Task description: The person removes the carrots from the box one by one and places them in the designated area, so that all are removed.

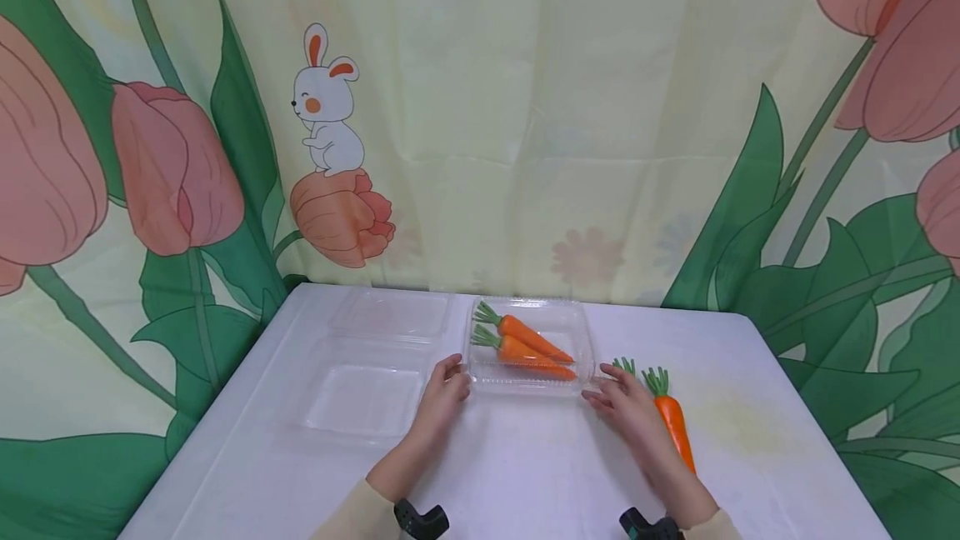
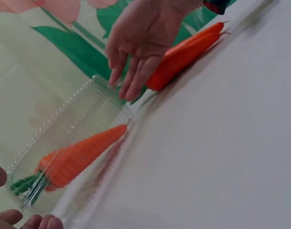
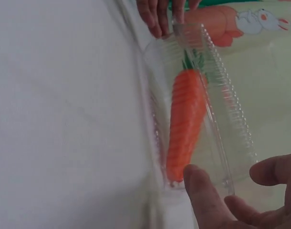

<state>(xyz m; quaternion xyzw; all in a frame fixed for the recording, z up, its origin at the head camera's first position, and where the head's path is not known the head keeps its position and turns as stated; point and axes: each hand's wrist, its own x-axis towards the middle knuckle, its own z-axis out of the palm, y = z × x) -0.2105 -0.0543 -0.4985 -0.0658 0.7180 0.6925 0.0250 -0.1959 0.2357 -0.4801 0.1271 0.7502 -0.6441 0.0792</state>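
A clear plastic clamshell box (image 1: 525,388) with two orange carrots (image 1: 534,338) inside stands near the table's back edge, its lid over them. At the box's left side is my left hand (image 1: 441,402), fingertips by the corner. My right hand (image 1: 630,411) is at the opposite side, its fingers loosely extended by the wall. In the right wrist view, the right thumb and fingers (image 3: 200,188) are spread apart near the box's end. The left wrist view shows the left fingertips (image 2: 45,222) around the near corner; whether they press it is unclear.
Another clear clamshell box (image 1: 367,394) lies unfolded on the left of the white table (image 1: 525,482). Two more carrots (image 1: 672,419) lie right of my right hand, one partly hidden by it. A curtain (image 1: 487,107) printed with tulips and a rabbit hangs behind the table.
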